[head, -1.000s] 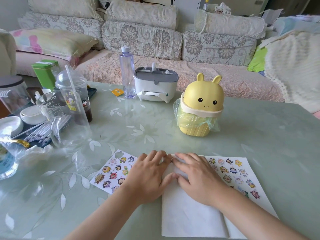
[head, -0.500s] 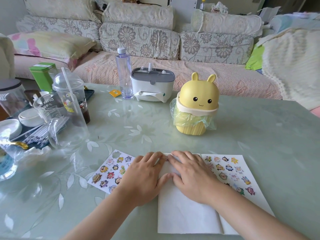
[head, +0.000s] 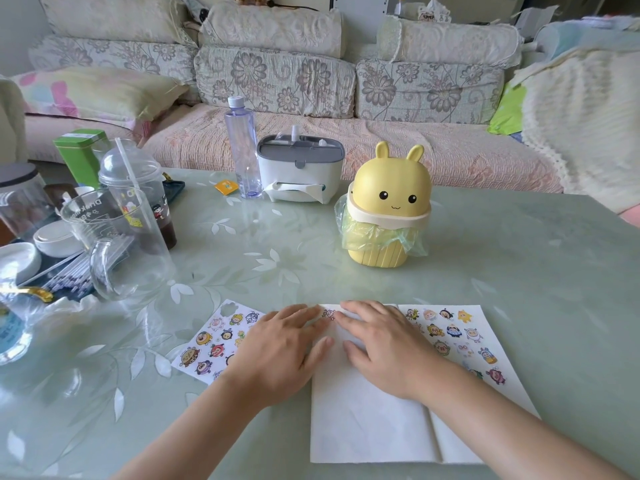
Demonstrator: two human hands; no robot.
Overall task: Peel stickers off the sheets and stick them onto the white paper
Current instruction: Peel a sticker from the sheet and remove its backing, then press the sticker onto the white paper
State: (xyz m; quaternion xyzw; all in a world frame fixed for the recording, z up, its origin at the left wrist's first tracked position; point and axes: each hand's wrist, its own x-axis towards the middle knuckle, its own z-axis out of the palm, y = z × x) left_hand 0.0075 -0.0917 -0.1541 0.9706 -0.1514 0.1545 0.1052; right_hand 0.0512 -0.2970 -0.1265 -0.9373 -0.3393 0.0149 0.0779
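Hands: left hand (head: pixel 277 351), right hand (head: pixel 388 351) flat on white paper (head: pixel 363 427) | bunny bin (head: pixel 391 202) (yellow) beyond | glass jug (head: pixel 121 251) leftward

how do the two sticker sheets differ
The left sticker sheet lies skewed, partly under the left hand; the right sticker sheet lies square to the white paper. The left sheet looks smaller than the right sheet. Both carry small cartoon stickers.

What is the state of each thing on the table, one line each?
white paper, flat, one sticker on its far edge.
left hand, open, touching the paper.
right hand, open, pressing the paper.
water bottle, upright, capped.
rabbit bin, lid closed.
glass jug, upright, empty.
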